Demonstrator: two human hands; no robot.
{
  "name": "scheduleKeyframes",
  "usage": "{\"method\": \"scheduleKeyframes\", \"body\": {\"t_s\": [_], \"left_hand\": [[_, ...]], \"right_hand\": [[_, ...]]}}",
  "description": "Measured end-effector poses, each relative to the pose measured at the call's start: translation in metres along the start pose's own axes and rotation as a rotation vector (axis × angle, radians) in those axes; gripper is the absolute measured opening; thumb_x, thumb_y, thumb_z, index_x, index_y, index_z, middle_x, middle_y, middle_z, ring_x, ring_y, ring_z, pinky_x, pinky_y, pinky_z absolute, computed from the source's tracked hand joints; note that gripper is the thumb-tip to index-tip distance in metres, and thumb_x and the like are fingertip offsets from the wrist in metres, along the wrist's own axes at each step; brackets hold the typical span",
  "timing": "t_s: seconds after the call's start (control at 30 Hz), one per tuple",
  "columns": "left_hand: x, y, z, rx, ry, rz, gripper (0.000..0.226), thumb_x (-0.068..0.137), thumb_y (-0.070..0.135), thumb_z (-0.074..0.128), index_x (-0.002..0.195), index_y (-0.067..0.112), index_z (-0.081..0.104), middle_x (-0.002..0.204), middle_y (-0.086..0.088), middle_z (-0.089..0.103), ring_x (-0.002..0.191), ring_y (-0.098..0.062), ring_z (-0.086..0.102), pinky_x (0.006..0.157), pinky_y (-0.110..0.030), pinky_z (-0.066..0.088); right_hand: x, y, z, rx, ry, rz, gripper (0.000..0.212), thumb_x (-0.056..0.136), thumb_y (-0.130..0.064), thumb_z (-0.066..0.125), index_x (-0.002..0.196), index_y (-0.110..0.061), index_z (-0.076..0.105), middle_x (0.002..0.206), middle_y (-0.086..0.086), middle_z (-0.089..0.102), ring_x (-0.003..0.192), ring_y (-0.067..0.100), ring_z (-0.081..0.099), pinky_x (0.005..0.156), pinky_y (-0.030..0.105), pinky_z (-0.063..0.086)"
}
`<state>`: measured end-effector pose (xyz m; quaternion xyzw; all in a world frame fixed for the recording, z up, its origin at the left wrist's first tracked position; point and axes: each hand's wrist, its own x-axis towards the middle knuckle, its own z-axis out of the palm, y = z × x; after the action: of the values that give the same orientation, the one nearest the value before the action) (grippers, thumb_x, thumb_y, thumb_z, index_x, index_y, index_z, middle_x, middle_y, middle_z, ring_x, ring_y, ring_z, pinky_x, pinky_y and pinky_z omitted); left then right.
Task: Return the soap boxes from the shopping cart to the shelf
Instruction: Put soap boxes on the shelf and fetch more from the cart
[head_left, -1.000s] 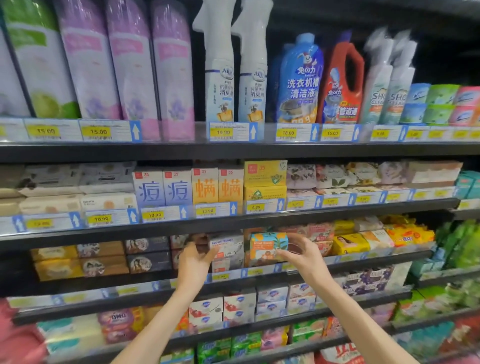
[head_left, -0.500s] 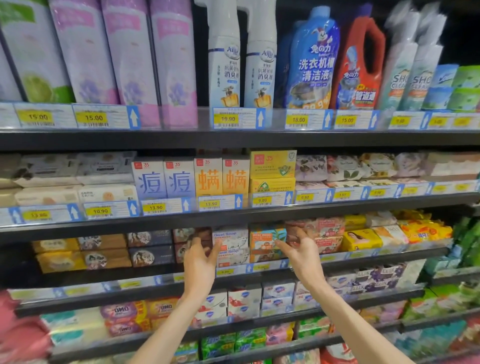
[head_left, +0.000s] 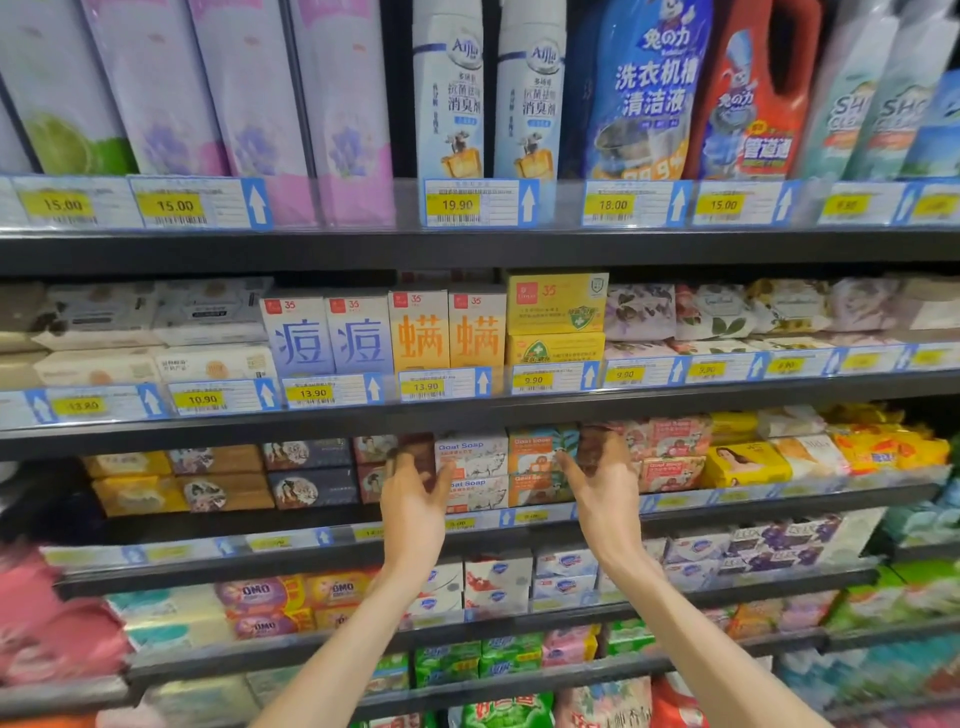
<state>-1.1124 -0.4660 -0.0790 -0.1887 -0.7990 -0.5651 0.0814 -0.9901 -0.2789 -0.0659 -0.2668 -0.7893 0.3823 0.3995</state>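
Orange-and-teal cardboard soap boxes (head_left: 540, 465), stacked on the dark metal shelf (head_left: 727, 501) at frame centre. Left hand (head_left: 415, 499) and right hand (head_left: 605, 483) flanking, open, empty. Better: square stack flush beside white goat-soap boxes (head_left: 475, 470), avoid toppling neighbours.

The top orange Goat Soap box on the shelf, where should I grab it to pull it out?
Grip the top orange Goat Soap box by its two short ends, coming straight from the front. It lies flat atop another, and the open hands, left and right, already flank the stacks.
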Motion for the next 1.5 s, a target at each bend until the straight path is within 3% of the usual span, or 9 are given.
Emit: {"method": "scheduleKeyframes", "body": {"t_s": [0.23,0.5,0.63,0.77,0.9,1.0,1.17,1.3,1.5], "left_hand": [[0.001,0.005,0.004,0.029,0.004,-0.002,0.036,0.092,0.038,0.066,0.108,0.008,0.055,0.098,0.003,0.056,0.090,-0.019,0.064,0.077,-0.042,0.061],[-0.007,0.006,-0.001,0.080,0.013,0.002,0.049,0.093,0.039,0.067,0.128,0.008,0.054,0.123,-0.007,0.063,0.108,-0.021,0.065,0.091,-0.040,0.059],[-0.023,0.008,-0.017,0.103,0.063,0.051,0.044,0.094,0.032,0.068,0.133,0.019,0.053,0.126,0.004,0.058,0.113,-0.012,0.060,0.099,-0.037,0.053],[-0.052,0.005,-0.048,0.235,0.111,0.117,0.032,0.097,0.032,0.062,0.128,0.027,0.053,0.124,0.013,0.052,0.119,-0.008,0.054,0.099,-0.032,0.048],[-0.098,-0.004,-0.098,0.445,0.153,0.161,0.032,0.098,0.032,0.061,0.129,0.027,0.056,0.129,0.014,0.054,0.126,-0.006,0.047,0.105,-0.027,0.042],[-0.138,-0.021,-0.147,0.597,0.160,0.132,0.040,0.097,0.034,0.062,0.134,0.021,0.056,0.136,0.005,0.056,0.133,-0.015,0.047,0.114,-0.038,0.038],[-0.206,-0.047,-0.238,0.764,0.196,-0.051,0.051,0.089,0.046,0.051,0.131,0.017,0.058,0.127,0.000,0.062,0.123,-0.024,0.056,0.104,-0.043,0.045],[-0.266,-0.064,-0.315,0.905,0.268,-0.186,0.051,0.086,0.036,0.072,0.130,0.012,0.061,0.130,-0.006,0.063,0.123,-0.027,0.055,0.106,-0.033,0.038],[-0.353,-0.092,-0.435,1.035,0.347,-0.410,0.064,0.093,0.052,0.056,0.143,0.013,0.051,0.143,-0.008,0.054,0.135,-0.031,0.048,0.111,-0.044,0.042]], "right_hand": [[-0.001,-0.002,-0.002,0.017,0.017,0.022,0.032,0.093,-0.034,0.068,0.110,-0.022,0.044,0.090,-0.007,0.057,0.081,0.005,0.056,0.064,0.014,0.041],[-0.012,0.007,-0.015,0.012,-0.076,-0.025,0.015,0.094,-0.027,0.067,0.097,-0.024,0.052,0.082,-0.006,0.063,0.072,0.011,0.060,0.060,0.020,0.045],[-0.025,0.005,-0.019,-0.113,-0.164,-0.184,0.010,0.095,-0.033,0.063,0.098,-0.027,0.056,0.090,-0.012,0.061,0.082,0.003,0.058,0.068,0.017,0.045],[-0.037,-0.011,-0.006,-0.163,-0.319,-0.446,0.012,0.095,-0.029,0.063,0.105,-0.023,0.061,0.100,-0.013,0.062,0.093,0.004,0.058,0.077,0.027,0.051],[-0.063,-0.032,0.026,-0.193,-0.499,-0.711,0.023,0.096,-0.033,0.061,0.116,-0.022,0.062,0.109,-0.006,0.066,0.100,0.014,0.063,0.080,0.032,0.054],[-0.092,-0.056,0.056,-0.170,-0.638,-0.856,0.032,0.093,-0.035,0.065,0.122,-0.021,0.064,0.110,-0.003,0.068,0.099,0.020,0.066,0.078,0.036,0.056],[-0.153,-0.105,0.114,-0.162,-0.866,-1.037,0.042,0.089,-0.041,0.068,0.126,-0.023,0.063,0.120,-0.003,0.068,0.107,0.020,0.066,0.087,0.034,0.054],[-0.219,-0.160,0.155,-0.111,-1.024,-1.175,0.055,0.084,-0.044,0.064,0.133,-0.019,0.059,0.128,0.004,0.066,0.115,0.025,0.064,0.094,0.039,0.054],[-0.335,-0.249,0.218,-0.036,-1.149,-1.410,0.062,0.080,-0.054,0.058,0.126,-0.013,0.063,0.117,0.008,0.070,0.103,0.028,0.069,0.085,0.036,0.058]]}}
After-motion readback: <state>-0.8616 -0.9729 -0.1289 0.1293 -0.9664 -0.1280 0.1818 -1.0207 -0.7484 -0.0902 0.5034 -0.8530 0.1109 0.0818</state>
